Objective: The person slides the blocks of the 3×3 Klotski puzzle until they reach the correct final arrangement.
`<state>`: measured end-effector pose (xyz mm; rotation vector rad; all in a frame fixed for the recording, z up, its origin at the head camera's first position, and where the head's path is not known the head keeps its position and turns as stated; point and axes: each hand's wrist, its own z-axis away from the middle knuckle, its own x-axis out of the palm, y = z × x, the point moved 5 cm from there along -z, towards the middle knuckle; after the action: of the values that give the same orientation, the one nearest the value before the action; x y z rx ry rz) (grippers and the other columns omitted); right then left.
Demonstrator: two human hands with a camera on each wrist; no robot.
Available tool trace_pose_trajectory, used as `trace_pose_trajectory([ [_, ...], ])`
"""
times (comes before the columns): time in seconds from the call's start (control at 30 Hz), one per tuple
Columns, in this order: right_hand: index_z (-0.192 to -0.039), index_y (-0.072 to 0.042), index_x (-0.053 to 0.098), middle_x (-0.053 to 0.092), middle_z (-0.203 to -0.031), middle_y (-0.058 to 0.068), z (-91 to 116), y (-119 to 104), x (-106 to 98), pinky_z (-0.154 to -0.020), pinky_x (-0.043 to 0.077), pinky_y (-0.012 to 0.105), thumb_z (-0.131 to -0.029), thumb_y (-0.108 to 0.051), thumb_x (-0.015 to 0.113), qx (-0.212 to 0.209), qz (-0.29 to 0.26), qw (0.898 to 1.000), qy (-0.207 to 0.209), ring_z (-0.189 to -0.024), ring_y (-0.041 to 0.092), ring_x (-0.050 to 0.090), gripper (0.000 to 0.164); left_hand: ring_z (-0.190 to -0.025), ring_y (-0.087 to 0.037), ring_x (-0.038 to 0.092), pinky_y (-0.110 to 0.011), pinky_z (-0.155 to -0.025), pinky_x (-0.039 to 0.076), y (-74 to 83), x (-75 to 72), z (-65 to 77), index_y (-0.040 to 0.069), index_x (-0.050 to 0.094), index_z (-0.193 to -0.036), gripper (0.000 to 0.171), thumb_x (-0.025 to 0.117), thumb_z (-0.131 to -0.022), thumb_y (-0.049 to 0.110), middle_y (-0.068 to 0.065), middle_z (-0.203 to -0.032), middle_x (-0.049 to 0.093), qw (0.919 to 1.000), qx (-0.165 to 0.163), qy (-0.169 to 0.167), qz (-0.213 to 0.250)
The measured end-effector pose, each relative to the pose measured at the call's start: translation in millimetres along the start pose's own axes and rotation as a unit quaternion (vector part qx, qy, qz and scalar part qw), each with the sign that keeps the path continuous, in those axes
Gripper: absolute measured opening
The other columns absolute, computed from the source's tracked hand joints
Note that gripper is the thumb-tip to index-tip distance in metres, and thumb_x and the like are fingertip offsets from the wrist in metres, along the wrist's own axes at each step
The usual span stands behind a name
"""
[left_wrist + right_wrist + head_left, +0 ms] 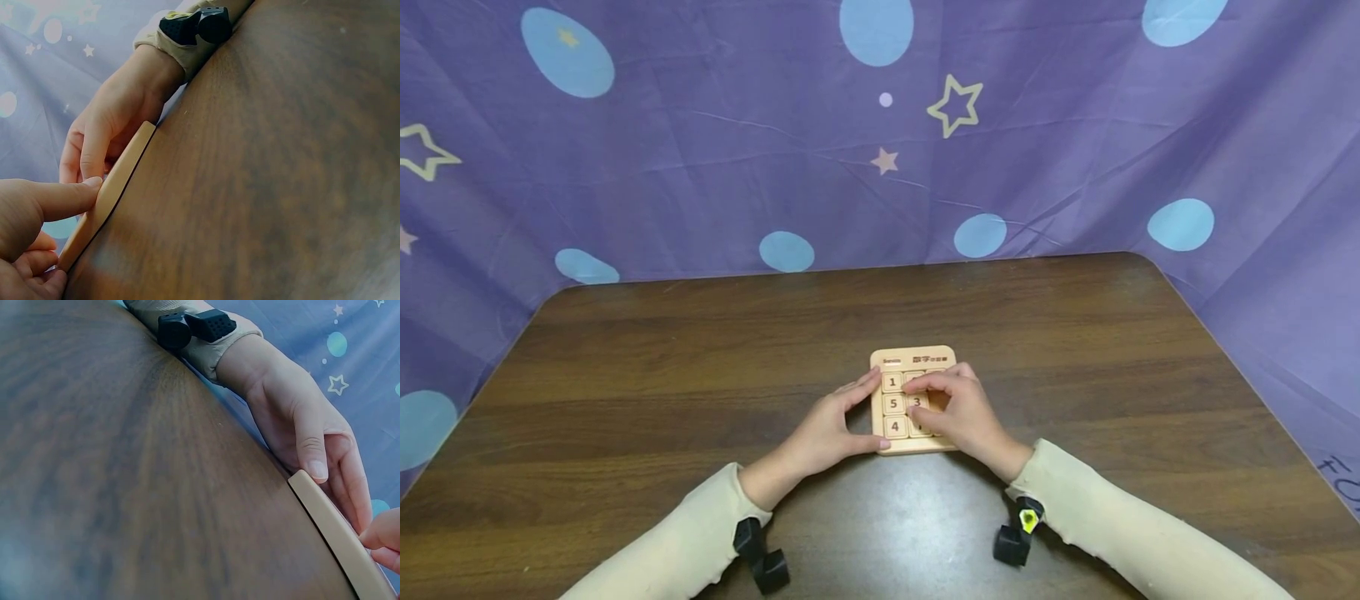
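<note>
Here, left hand [826, 429] spread along round-cornered wooden board [917, 446]; right hand [970, 412] over square tiles [893, 404], pinch unclear.

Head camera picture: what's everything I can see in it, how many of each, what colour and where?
Table: one, brown, lower half
Puzzle board: one, pale wood, on the table
Number tiles: several, some covered, pale wood, in the board
Backdrop: purple cloth, behind the table
Spots: eight, light blue, on the backdrop
Stars: several, yellow or pinkish, same place
Lettering: cut off, dark, right edge
Wrist cameras: two, black, one per wrist
Sleeves: two, cream, on the forearms
Left hand: one, bare, at the board's left side
Right hand: one, bare, over the tiles
</note>
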<state>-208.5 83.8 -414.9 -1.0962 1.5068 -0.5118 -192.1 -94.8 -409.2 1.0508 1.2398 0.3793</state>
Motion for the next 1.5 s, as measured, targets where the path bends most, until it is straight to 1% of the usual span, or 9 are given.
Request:
trace_pose_trajectory([
  [0.23,-0.093,-0.018,0.076,0.065,-0.093,-0.004,-2.1,-1.5,1.2,-0.072,0.034,0.029,-0.066,-0.007,0.076,-0.002,0.007,1.0,-0.001,-0.084,0.012,0.041,0.028,-0.138,-0.029,0.029,-0.046,-0.113,0.022,0.2,-1.6,-0.1,0.0,0.038,-0.141,0.085,0.082,-0.071,0.019,-0.008,-0.15,0.033,1.0,-0.001,0.001,-0.004],
  [0.47,-0.09,-0.018,0.076,0.066,-0.091,-0.005,-1.3,-2.9,1.5,-0.072,0.034,0.029,-0.065,-0.007,0.076,-0.019,0.019,1.0,0.005,-0.083,0.012,0.042,0.027,-0.138,-0.027,0.029,-0.045,-0.113,0.023,-2.8,-0.6,0.1,0.001,0.038,-0.142,0.085,0.082,-0.071,0.02,-0.006,-0.15,0.033,1.0,-0.008,0.003,-0.003],
  [0.73,-0.09,-0.016,0.075,0.067,-0.089,-0.006,-0.3,-3.4,0.4,-0.072,0.035,0.028,-0.066,-0.006,0.074,-0.029,0.022,0.999,0.01,-0.082,0.012,0.043,0.026,-0.138,-0.029,0.029,-0.046,-0.113,0.023,-2.1,-1.2,-0.3,0.0,0.038,-0.141,0.085,0.081,-0.072,0.021,-0.007,-0.15,0.033,1.0,0.003,-0.002,-0.009],
  [0.9,-0.09,-0.015,0.075,0.066,-0.089,-0.005,0.7,-1.5,-2.7,-0.071,0.036,0.027,-0.067,-0.005,0.074,-0.028,0.024,0.999,0.012,-0.082,0.012,0.043,0.025,-0.138,-0.03,0.03,-0.046,-0.113,0.023,-1.7,-1.1,-0.2,0.0,0.038,-0.142,0.084,0.081,-0.072,0.022,-0.007,-0.15,0.033,0.9999,0.005,-0.004,-0.015],
  [1.1,-0.09,-0.017,0.075,0.067,-0.09,-0.006,2.5,1.5,-5.9,-0.071,0.037,0.027,-0.068,-0.007,0.077,-0.027,0.025,0.999,0.008,-0.082,0.012,0.044,0.025,-0.138,-0.029,0.03,-0.046,-0.112,0.023,-2.7,-0.1,0.6,0.001,0.038,-0.142,0.084,0.082,-0.072,0.021,-0.006,-0.151,0.033,0.9999,-0.001,-0.003,-0.012],
  [1.37,-0.09,-0.015,0.074,0.065,-0.084,-0.004,5.3,2.6,-12.9,-0.067,0.037,0.026,-0.068,-0.005,0.075,-0.033,0.035,0.999,0.012,-0.08,0.013,0.044,0.024,-0.137,-0.03,0.03,-0.046,-0.113,0.023,-1.6,0.2,0.9,0.0,0.039,-0.141,0.084,0.082,-0.071,0.02,-0.006,-0.15,0.032,0.9999,-0.005,-0.005,-0.014],
  [1.5,-0.09,-0.016,0.074,0.064,-0.085,-0.003,5.7,4.5,-16.6,-0.067,0.039,0.026,-0.068,-0.005,0.076,-0.029,0.038,0.999,0.012,-0.081,0.013,0.045,0.025,-0.137,-0.031,0.03,-0.047,-0.112,0.023,-1.5,-0.6,0.9,0.0,0.039,-0.141,0.084,0.082,-0.072,0.021,-0.007,-0.15,0.033,0.9999,-0.003,-0.004,-0.014],
])
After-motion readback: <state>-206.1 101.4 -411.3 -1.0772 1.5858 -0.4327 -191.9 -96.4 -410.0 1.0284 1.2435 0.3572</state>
